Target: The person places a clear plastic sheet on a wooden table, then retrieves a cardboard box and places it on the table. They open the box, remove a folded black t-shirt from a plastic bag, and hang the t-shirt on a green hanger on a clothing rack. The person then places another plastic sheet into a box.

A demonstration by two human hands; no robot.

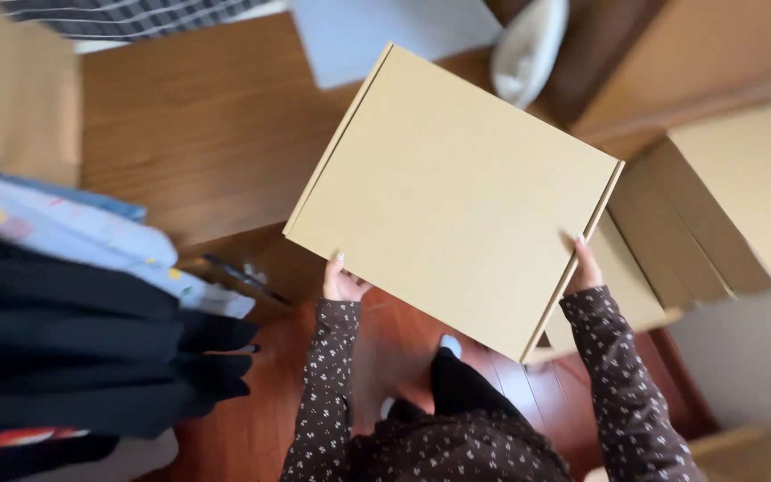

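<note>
Brown cardboard fills the middle of what we see: a flat, closed mailer box (pixel 452 196), held up in the air and turned at an angle. We see the left hand (pixel 341 282) gripping its lower left edge, thumb on top of the lid and the fingers curled out of sight underneath. The right hand (pixel 584 266) clasps the lower right side near the corner, a fingertip pressed along the edge and the rest hidden behind the box. Both arms wear dark brown sleeves (pixel 622 384) with a small pale flower print. Below the box, between the arms, we look down on a reddish wooden floor (pixel 256 428) and a foot in a pale sock (pixel 450 344). To the left hangs a row of clothes (pixel 73 321), black garments in front and light blue ones behind them. Above the box a wooden tabletop (pixel 198 125) carries a pale sheet (pixel 377 31), and a white rounded object (pixel 528 45) lies near the box's upper corner. To the right, just beside the held box, stands a stack of flattened cardboard boxes (pixel 725 214).
</note>
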